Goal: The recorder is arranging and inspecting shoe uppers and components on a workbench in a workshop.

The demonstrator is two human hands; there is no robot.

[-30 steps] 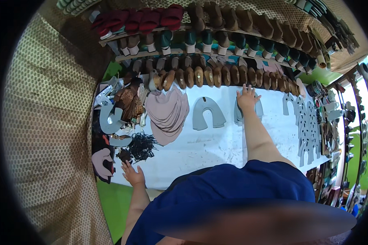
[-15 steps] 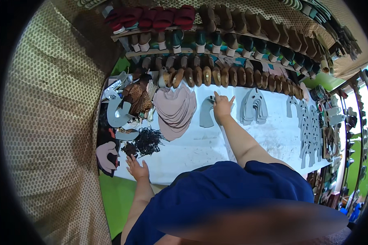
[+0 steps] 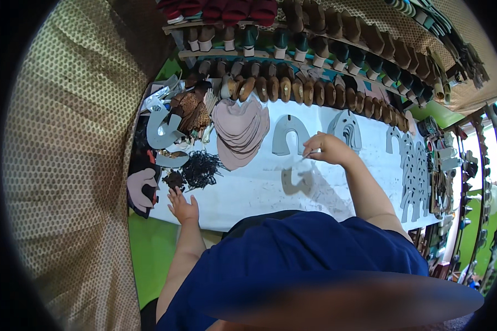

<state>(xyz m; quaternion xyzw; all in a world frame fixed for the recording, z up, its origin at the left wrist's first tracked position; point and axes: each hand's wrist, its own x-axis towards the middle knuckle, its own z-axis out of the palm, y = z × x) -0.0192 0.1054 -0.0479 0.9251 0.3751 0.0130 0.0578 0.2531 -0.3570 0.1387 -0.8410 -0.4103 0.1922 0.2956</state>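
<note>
in the lower middle of the frame is the person's dark blue shirt [image 3: 292, 243], with the left hand [image 3: 185, 209] left of it, over the near edge of the white table [image 3: 248, 198]. its fingers are spread and hold nothing, the tips just beside a small dark brown heap [image 3: 174, 180]; whether they touch it i cannot tell. next to that heap lies a tangle of black strips [image 3: 200, 170], and at the left end of the table a pink curved piece [image 3: 140, 185]. right of the middle, the right hand [image 3: 327, 149] is above the table, fingers drawn narrow around a thin pale piece [image 3: 306, 156] that shows nearly edge-on. below it is a dark u-shaped patch [image 3: 288, 182]; i cannot tell if it is a shadow or another piece. a little farther, a pile of grey arches [image 3: 280, 139] lies just left of the right hand, and a second grey pile [image 3: 335, 130] lies behind it, to the right. a fanned stack of pink pieces [image 3: 240, 132] fills the left centre, and rows of grey cut-outs [image 3: 412, 174] run down the right end. along the far edge stands a line of brown shoe forms [image 3: 285, 88], and above, shelves carry green shoes [image 3: 281, 41] and red slippers [image 3: 237, 11].
</note>
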